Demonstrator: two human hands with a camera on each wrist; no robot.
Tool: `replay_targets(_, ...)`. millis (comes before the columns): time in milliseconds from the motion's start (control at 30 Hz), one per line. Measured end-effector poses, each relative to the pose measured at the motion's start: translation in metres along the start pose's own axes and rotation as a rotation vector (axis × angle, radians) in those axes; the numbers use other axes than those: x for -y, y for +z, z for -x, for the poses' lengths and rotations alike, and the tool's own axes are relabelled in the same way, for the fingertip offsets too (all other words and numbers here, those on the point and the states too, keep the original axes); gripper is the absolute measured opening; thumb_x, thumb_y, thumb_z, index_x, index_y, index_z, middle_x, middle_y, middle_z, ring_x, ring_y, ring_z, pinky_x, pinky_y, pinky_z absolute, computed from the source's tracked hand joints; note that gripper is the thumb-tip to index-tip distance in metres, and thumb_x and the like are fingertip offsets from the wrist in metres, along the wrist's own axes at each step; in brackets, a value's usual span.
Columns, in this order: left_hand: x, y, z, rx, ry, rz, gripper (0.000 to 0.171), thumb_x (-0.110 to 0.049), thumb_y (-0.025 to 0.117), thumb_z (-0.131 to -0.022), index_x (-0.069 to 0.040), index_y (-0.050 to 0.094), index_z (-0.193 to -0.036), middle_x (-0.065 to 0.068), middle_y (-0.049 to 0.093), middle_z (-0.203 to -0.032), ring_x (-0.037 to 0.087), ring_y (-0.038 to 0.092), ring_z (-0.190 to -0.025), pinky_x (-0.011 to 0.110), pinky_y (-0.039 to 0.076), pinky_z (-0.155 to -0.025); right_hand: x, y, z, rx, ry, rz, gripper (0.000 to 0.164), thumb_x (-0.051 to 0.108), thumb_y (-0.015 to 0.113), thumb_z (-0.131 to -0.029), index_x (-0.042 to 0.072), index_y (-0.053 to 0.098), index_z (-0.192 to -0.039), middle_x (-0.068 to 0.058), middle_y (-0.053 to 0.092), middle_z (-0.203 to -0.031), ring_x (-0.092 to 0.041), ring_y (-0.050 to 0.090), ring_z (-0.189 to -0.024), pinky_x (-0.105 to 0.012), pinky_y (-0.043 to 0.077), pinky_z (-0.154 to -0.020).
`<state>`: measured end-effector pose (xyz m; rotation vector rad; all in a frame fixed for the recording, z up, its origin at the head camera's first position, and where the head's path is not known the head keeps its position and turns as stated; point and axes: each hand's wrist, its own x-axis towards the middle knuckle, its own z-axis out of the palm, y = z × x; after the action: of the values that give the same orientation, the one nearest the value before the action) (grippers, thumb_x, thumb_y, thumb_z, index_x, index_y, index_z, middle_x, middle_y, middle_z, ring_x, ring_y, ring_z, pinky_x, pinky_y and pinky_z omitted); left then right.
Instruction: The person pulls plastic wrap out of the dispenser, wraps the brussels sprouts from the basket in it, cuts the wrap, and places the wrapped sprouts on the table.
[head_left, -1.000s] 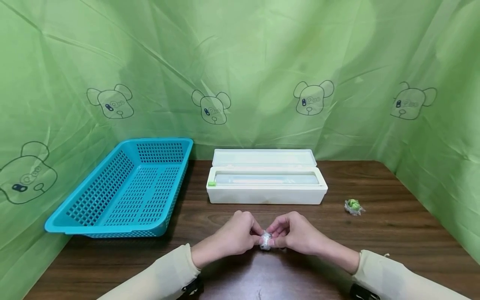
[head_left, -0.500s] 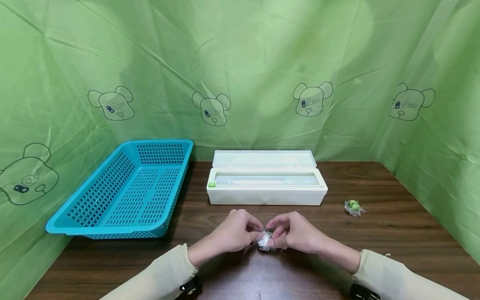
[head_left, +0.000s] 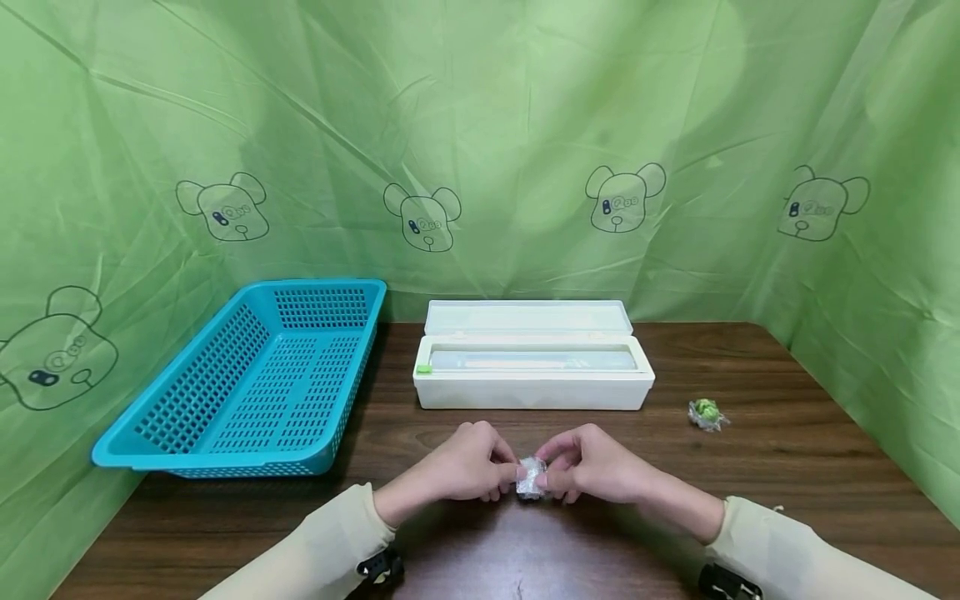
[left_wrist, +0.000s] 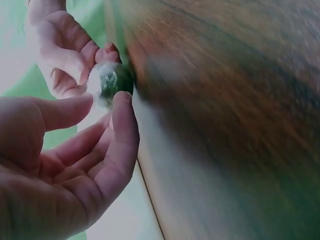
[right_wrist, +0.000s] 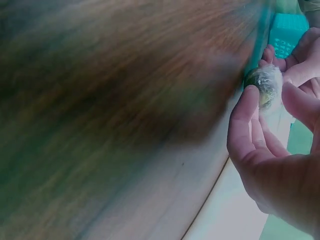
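Note:
Between my two hands, just above or on the table (head_left: 450, 550), is a small round green vegetable (head_left: 531, 479) that looks like a Brussels sprout, wrapped in crinkled cling film. My left hand (head_left: 468, 467) pinches it from the left between thumb and fingers. From the right, the thumb and fingers of my right hand (head_left: 600, 467) grip it. In the left wrist view, the wrapped sprout (left_wrist: 114, 84) shows dark green on one side and whitish film on the other. The right wrist view shows the same wrapped sprout (right_wrist: 265, 87) between the fingertips.
A white cling film box (head_left: 534, 390) with its lid up stands behind my hands. At the left is a blue plastic basket (head_left: 300, 400). Another sprout in loose film (head_left: 707, 414) lies at the right. Green sheeting (head_left: 517, 108) encloses the table's back and sides.
My fingers have shifted around the wrapped sprout, and more of its film shows between my hands. The left fingers have come lower beside it. The box, basket and other sprout stay in place.

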<state>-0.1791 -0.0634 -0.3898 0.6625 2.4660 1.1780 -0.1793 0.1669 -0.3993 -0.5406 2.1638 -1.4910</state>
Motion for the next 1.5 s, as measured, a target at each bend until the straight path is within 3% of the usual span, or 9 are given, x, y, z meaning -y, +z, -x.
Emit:
replay_targets(133, 0.000, 0.000, -0.002, -0.039, 0.008, 0.076, 0.004, -0.002, 0.080, -0.092, 0.000, 0.077, -0.090, 0.004, 0.071, -0.068, 0.023, 0.070, -0.057, 0.033, 0.058, -0.052, 0.002, -0.002, 0.002, -0.039, -0.028, -0.040, 0.026, 0.006, 0.076, -0.096, -0.010, 0.069, -0.114, -0.016, 0.075, -0.088, -0.036, 0.073, -0.076, -0.049, 0.062, -0.067)
replay_targets(267, 0.000, 0.000, -0.004, -0.079, 0.012, 0.186, 0.010, 0.009, 0.079, -0.087, 0.003, 0.073, -0.093, 0.007, 0.072, -0.073, 0.030, 0.072, -0.061, 0.041, 0.061, -0.056, 0.004, -0.003, 0.002, -0.100, -0.068, -0.035, 0.020, 0.007, 0.074, -0.097, -0.008, 0.071, -0.110, -0.016, 0.075, -0.089, -0.034, 0.072, -0.080, -0.047, 0.062, -0.068)
replay_targets(367, -0.001, 0.000, -0.004, -0.108, 0.029, 0.209, 0.013, 0.010, 0.080, -0.084, 0.003, 0.072, -0.092, 0.007, 0.072, -0.075, 0.033, 0.073, -0.060, 0.044, 0.061, -0.056, 0.005, -0.003, 0.003, -0.133, -0.104, 0.002, 0.014, 0.006, 0.075, -0.096, -0.006, 0.074, -0.104, -0.014, 0.074, -0.089, -0.031, 0.071, -0.080, -0.042, 0.062, -0.068)
replay_targets(500, -0.002, 0.002, -0.003, -0.137, 0.065, 0.171, 0.013, 0.004, 0.084, -0.084, 0.000, 0.073, -0.090, 0.003, 0.071, -0.076, 0.031, 0.073, -0.061, 0.040, 0.061, -0.057, 0.004, -0.002, 0.004, -0.148, -0.127, 0.080, 0.008, 0.004, 0.081, -0.091, -0.001, 0.076, -0.094, -0.013, 0.074, -0.084, -0.028, 0.068, -0.070, -0.038, 0.060, -0.059)
replay_targets(733, 0.001, 0.007, -0.002, -0.166, 0.084, 0.072, 0.016, -0.002, 0.086, -0.085, -0.010, 0.074, -0.078, -0.003, 0.071, -0.072, 0.016, 0.069, -0.060, 0.027, 0.056, -0.060, -0.002, 0.004, 0.003, -0.199, -0.125, 0.183, 0.016, 0.004, 0.090, -0.081, 0.004, 0.073, -0.082, -0.004, 0.071, -0.074, -0.020, 0.065, -0.060, -0.030, 0.054, -0.052)
replay_targets(900, 0.003, 0.010, -0.003, -0.183, 0.118, -0.031, 0.019, -0.001, 0.090, -0.080, -0.008, 0.073, -0.083, -0.006, 0.069, -0.072, 0.010, 0.065, -0.067, 0.025, 0.053, -0.065, -0.004, 0.006, 0.002, -0.206, -0.148, 0.163, 0.028, 0.003, 0.093, -0.076, 0.000, 0.073, -0.095, -0.004, 0.072, -0.080, -0.018, 0.068, -0.070, -0.027, 0.056, -0.059)
replay_targets(1067, 0.004, 0.010, -0.004, -0.165, 0.119, -0.058, 0.021, -0.002, 0.090, -0.080, -0.002, 0.077, -0.096, -0.007, 0.070, -0.073, 0.006, 0.065, -0.068, 0.024, 0.054, -0.064, -0.006, 0.006, 0.001, -0.169, -0.174, 0.196, 0.043, 0.008, 0.094, -0.078, -0.004, 0.075, -0.114, -0.001, 0.071, -0.081, -0.014, 0.065, -0.069, -0.024, 0.053, -0.060)
replay_targets(1200, 0.005, 0.010, -0.005, -0.150, 0.121, -0.064, 0.016, -0.003, 0.090, -0.080, -0.004, 0.080, -0.093, -0.008, 0.071, -0.073, 0.004, 0.065, -0.068, 0.022, 0.054, -0.065, -0.008, 0.006, 0.000, -0.148, -0.200, 0.260, 0.034, 0.012, 0.093, -0.080, 0.002, 0.080, -0.110, 0.004, 0.070, -0.077, -0.008, 0.061, -0.065, -0.022, 0.049, -0.057)
replay_targets(1500, 0.005, 0.010, -0.007, -0.138, 0.121, -0.062, 0.016, -0.002, 0.091, -0.079, -0.004, 0.080, -0.091, -0.008, 0.070, -0.071, 0.003, 0.064, -0.066, 0.022, 0.054, -0.064, -0.011, 0.005, -0.003, -0.155, -0.200, 0.278, 0.029, 0.012, 0.095, -0.078, 0.006, 0.083, -0.103, 0.006, 0.070, -0.074, -0.007, 0.059, -0.063, -0.021, 0.047, -0.054)
